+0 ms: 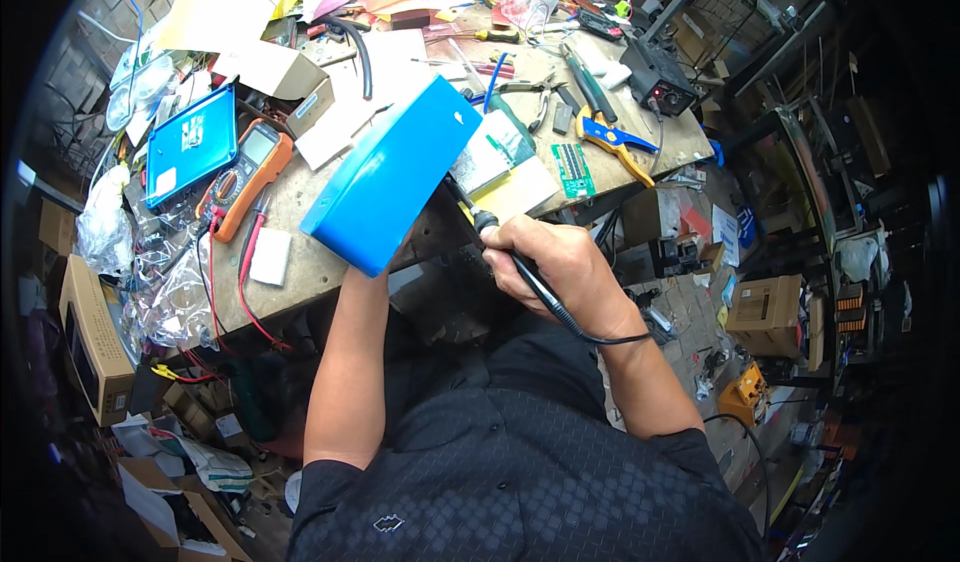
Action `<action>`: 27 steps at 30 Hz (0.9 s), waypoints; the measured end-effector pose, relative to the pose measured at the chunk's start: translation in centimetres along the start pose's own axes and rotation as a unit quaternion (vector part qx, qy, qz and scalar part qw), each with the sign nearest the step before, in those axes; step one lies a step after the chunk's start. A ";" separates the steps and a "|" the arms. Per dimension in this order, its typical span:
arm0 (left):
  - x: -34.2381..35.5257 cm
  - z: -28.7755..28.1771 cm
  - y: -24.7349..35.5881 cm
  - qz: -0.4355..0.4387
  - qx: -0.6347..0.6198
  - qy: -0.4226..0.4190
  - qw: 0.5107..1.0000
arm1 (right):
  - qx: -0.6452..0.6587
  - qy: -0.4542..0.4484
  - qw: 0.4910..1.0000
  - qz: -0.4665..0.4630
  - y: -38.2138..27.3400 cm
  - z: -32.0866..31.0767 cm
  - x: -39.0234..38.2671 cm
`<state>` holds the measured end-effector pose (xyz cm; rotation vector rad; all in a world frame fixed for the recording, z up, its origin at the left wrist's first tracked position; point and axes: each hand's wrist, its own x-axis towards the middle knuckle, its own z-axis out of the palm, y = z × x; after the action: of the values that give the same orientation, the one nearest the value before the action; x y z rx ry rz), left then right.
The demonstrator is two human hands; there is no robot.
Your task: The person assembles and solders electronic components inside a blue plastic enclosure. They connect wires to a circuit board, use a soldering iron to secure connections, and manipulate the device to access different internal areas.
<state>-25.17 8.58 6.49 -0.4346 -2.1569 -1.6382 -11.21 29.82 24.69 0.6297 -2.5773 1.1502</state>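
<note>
A blue box-shaped case is held tilted above the bench's near edge, with its flat blue side facing up. My left hand reaches up beneath it and supports it; nearly all its fingers are hidden behind the case. In my right hand is a soldering iron, gripped like a pen with the fingers closed round its black handle. Its front end points up-left to the case's right edge; the tip is hidden there. A cord trails from the handle over my right wrist.
Left of the case lie an orange multimeter with red leads and a blue lid. To the right are a green circuit board, a yellow-and-blue wire stripper and a black soldering station. Cardboard boxes flank the bench.
</note>
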 end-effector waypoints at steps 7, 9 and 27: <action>-0.2 0.0 -0.3 0.003 0.017 0.012 1.000 | -0.002 0.005 1.000 -0.008 0.2 -0.2 -0.1; -0.2 0.0 0.1 0.058 0.117 0.007 0.991 | -0.001 0.010 1.000 -0.010 0.3 -0.1 -0.2; -0.9 0.2 -2.5 -0.123 -0.297 0.009 0.947 | 0.002 0.037 0.999 -0.015 0.8 0.3 -0.4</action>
<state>-25.56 8.10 3.91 -0.3187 -1.7177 -2.4252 -11.23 30.18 23.80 0.6136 -2.4947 1.1484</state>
